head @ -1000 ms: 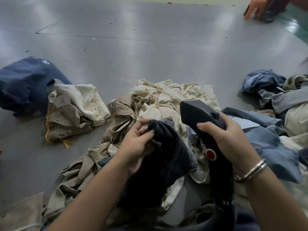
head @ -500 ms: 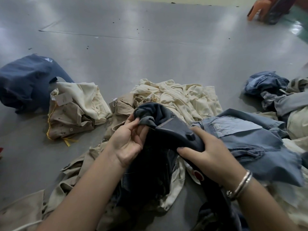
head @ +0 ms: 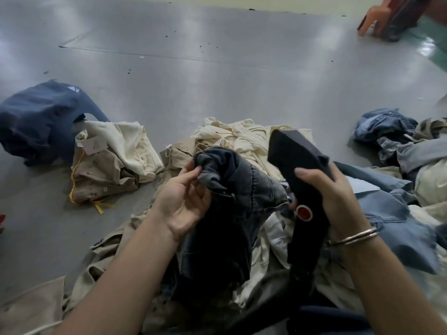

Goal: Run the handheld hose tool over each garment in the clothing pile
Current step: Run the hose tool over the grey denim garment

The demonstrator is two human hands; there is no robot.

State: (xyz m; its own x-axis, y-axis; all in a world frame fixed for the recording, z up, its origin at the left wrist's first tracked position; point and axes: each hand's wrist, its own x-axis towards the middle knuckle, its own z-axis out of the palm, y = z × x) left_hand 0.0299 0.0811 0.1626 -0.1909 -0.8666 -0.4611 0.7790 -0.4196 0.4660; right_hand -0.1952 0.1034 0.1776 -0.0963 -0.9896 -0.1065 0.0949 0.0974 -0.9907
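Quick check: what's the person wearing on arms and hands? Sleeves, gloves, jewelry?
No gloves and no sleeves in view on either forearm. The left hand shows nothing worn. The right hand has thin silver-coloured bangles stacked at the wrist.

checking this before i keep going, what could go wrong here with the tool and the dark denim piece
1. The left hand pinches only a bunched fold of the dark denim garment, so the tool may pass over creased layers and miss hidden fabric.
2. The tool head in the right hand is raised off the garment and points away, so a pass could land on the cream clothes instead.
3. The left fingers sit close to the tool's likely path.
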